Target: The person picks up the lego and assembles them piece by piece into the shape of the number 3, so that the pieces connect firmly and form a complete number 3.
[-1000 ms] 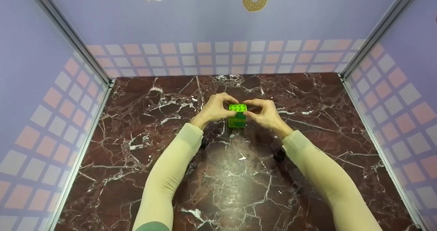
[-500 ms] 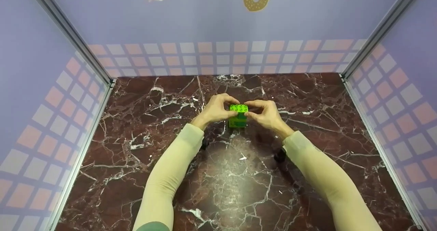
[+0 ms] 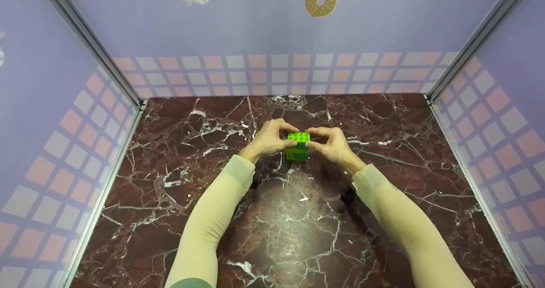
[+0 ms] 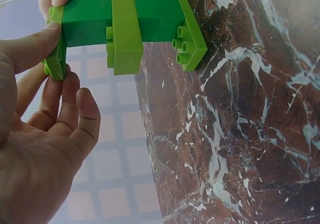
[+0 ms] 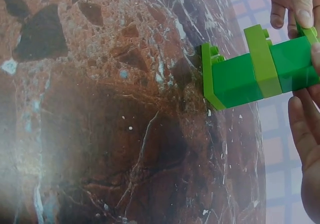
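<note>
A tower of toy building bricks (image 3: 301,156) stands upright on the dark red marbled table, with dark green blocks (image 4: 89,17) between light green layers. Its lowest light green plate (image 5: 212,79) sits on the tabletop. At the top is a studded light green plate (image 3: 299,137). My left hand (image 3: 269,138) pinches this top plate from the left, thumb in front and fingers behind. From the right, my right hand (image 3: 334,145) pinches its other end the same way. In the left wrist view, some left-hand fingers (image 4: 87,112) are extended beside the tower.
Purple panels with pink and white checks enclose the table: a back wall (image 3: 272,28), a left wall (image 3: 38,109) and a right wall (image 3: 506,109). Metal rails run along their corners. Marbled tabletop (image 3: 294,237) extends around the tower.
The head view has shifted very slightly. Both hands keep their hold on the top plate, and the tower stays in place.
</note>
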Action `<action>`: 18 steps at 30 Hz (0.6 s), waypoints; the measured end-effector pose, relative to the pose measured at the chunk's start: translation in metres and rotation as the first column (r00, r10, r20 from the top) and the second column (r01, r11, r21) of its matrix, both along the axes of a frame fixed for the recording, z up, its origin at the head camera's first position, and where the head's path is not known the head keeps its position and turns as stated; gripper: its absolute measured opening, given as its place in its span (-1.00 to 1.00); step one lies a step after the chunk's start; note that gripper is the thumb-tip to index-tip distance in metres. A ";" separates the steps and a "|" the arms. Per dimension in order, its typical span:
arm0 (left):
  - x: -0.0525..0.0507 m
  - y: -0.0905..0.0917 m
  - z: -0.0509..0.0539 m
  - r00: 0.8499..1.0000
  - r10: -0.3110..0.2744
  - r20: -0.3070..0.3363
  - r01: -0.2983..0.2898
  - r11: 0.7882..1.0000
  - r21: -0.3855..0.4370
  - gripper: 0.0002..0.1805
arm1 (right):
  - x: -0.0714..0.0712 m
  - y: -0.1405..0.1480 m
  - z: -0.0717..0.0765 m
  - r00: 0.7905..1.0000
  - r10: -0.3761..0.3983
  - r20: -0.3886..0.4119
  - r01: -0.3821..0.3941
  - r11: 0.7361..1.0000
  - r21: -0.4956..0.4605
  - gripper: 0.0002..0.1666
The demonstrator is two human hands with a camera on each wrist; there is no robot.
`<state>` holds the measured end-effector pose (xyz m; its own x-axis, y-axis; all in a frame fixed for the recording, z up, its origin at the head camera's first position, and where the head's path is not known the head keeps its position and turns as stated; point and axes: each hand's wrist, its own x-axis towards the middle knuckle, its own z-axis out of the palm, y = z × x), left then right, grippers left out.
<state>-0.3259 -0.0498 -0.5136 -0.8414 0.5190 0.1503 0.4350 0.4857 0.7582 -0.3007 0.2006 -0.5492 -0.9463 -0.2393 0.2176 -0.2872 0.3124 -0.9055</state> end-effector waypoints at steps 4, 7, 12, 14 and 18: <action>0.001 0.001 -0.002 1.000 0.001 0.005 -0.001 1.000 0.031 -0.58 | 0.001 0.000 -0.003 1.000 0.003 0.003 -0.003 0.999 -0.038 -0.57; 0.002 0.000 -0.006 1.000 0.008 0.009 -0.009 0.999 0.050 -0.58 | 0.002 -0.001 -0.004 1.000 -0.002 0.006 0.002 0.999 -0.049 -0.57; 0.004 -0.001 -0.012 1.000 0.026 -0.007 -0.026 0.997 0.069 -0.58 | 0.004 -0.002 -0.004 1.000 -0.014 0.021 0.015 0.999 -0.042 -0.57; 0.005 -0.001 -0.015 0.999 0.039 -0.019 -0.038 0.996 0.083 -0.58 | 0.004 -0.002 -0.005 1.000 -0.017 0.024 0.018 0.999 -0.042 -0.57; 0.008 -0.001 -0.018 0.998 0.057 -0.012 -0.055 0.992 0.117 -0.58 | 0.004 -0.001 -0.003 0.999 -0.018 0.036 0.020 0.999 -0.050 -0.57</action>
<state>-0.3183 -0.0503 -0.5321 -0.8658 0.4494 0.2199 0.4214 0.4182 0.8047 -0.2970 0.1992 -0.5522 -0.9578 -0.2107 0.1953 -0.2493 0.2715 -0.9296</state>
